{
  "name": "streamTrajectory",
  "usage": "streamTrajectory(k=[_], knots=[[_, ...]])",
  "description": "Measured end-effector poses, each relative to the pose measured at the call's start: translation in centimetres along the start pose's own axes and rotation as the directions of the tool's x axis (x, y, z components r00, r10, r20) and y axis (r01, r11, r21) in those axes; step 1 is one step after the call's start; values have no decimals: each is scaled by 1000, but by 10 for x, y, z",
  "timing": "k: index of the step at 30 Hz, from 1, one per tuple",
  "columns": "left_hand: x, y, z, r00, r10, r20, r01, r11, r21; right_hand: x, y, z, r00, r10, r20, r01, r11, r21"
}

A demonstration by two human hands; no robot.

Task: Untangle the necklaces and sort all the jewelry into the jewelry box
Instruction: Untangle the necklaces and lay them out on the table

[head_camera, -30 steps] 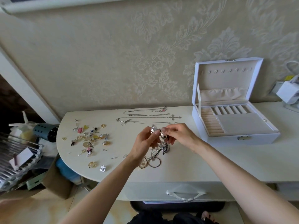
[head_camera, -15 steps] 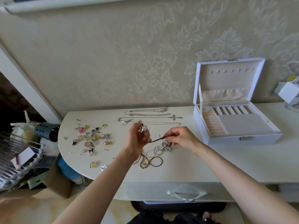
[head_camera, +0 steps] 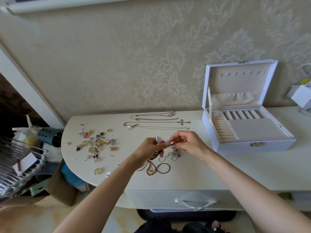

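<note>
Hands meet above the white table (head_camera: 269,165), just over the tangle of necklaces (head_camera: 174,155). The left hand (head_camera: 149,149) pinches a pale, shiny pendant (head_camera: 158,139); its shape is too blurred to name. The right hand (head_camera: 189,142) pinches a thin dark cord (head_camera: 172,144), whose far run is lost behind the left hand. Silver chains and brown cord loops lie knotted beneath, partly covered by both hands. Laid-out chains (head_camera: 156,119) rest near the wall; small pieces (head_camera: 96,143) lie scattered at left, too tiny to sort by kind. The jewelry box (head_camera: 235,146) stands open at right, well apart.
</note>
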State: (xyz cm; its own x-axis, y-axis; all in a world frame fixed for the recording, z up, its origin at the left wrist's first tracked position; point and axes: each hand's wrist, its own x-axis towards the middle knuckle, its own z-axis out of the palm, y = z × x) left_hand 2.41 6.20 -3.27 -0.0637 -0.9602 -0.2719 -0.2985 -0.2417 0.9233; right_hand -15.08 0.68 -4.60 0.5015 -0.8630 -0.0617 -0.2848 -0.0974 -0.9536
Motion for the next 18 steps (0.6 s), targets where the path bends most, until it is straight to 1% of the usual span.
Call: streamTrajectory(k=[2, 4, 5, 7, 11, 15, 17, 18], knots=[[0, -2, -2, 998, -43, 35, 41, 997, 63, -1, 3, 2, 1000, -7, -4, 7, 998, -66], [1, -3, -3, 997, -48, 61, 46, 998, 32, -1, 8, 6, 1000, 4, -11, -6, 986, -164], [1, -3, -3, 997, -33, 68, 34, 999, -24, -1, 11, 7, 1000, 21, -10, -23, 980, -196], [1, -1, -4, 998, 12, 66, -2, 989, -145, -2, 17, 10, 998, 61, -4, -60, 978, -197], [0, 6, -6, 995, 101, 26, -89, 951, -297, -4, 27, 12, 997, 80, -19, -82, 977, -199], [2, 11, -13, 977, 213, -8, -189, 849, -494, -6, 31, 11, 996, 75, -49, -84, 972, -218], [2, 14, -16, 974, 226, -22, -198, 801, -565, -5, 33, 10, 997, 66, -49, -76, 967, -243], [2, 14, -17, 973, 229, -25, -200, 789, -581, -5, 33, 10, 997, 62, -43, -70, 971, -228]])
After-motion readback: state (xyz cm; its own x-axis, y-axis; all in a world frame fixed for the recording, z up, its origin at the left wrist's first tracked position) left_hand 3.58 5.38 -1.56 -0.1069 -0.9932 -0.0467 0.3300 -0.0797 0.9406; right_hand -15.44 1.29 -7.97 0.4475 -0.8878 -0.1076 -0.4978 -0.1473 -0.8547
